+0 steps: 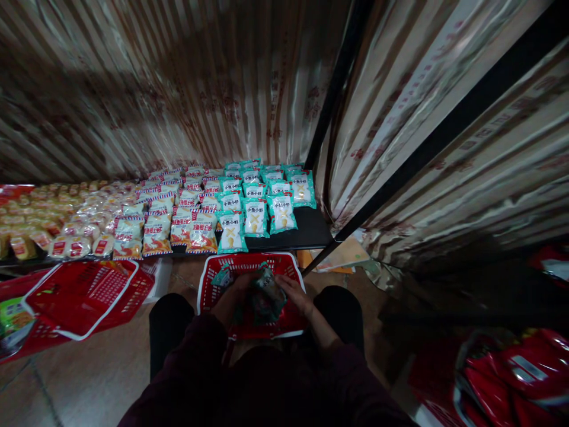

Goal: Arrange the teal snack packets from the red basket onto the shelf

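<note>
Between my knees stands a red plastic basket [205, 296] with a white rim, holding several teal-edged snack bags. Over it, a teal and white snack bag [270, 289] is tilted between my two hands. My right hand [295, 292] closes on the right edge of this bag, fingers along its side. From the left, my left hand [236, 295] reaches in with its fingers bent against the same bag; shadow blurs the fingertips. Another teal snack bag [222, 276] lies in the basket's left corner, beside my left hand.
A low black shelf [306, 228] ahead carries rows of teal snack bags [255, 216], orange and white snack bags [202, 231] and small wrapped cakes [77, 244]. Red baskets [102, 296] sit at left. A black pole [377, 201] slants on the right, near red packages [528, 367].
</note>
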Demonstrator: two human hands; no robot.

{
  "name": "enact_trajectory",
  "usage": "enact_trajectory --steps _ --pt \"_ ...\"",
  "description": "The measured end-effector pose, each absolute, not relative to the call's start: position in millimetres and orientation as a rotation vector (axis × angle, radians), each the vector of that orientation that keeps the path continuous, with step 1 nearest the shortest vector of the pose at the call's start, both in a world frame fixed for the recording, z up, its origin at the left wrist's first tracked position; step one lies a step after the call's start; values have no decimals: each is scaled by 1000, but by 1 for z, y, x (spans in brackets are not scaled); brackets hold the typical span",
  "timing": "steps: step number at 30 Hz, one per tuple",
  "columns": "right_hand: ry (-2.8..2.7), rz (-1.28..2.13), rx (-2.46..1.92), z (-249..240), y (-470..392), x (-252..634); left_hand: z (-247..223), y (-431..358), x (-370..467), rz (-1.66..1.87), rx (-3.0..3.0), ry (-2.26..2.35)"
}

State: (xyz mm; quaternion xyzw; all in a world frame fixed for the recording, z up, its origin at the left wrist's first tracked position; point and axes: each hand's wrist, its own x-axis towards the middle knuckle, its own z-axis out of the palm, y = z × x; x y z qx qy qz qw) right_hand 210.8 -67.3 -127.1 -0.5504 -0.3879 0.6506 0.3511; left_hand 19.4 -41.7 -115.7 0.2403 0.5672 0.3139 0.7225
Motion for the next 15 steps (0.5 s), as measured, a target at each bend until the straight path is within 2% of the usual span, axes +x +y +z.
enact_trajectory --steps 6,11,15 --pt "-942 1908 -1240 -109 -79 216 -105 -43 30 729 560 1130" --pt "-800 1794 -1266 -102 -79 214 -101 -47 38 838 582 930" --pt "-717 1733 -1281 -99 -78 212 -95 -49 38 760 693 959"
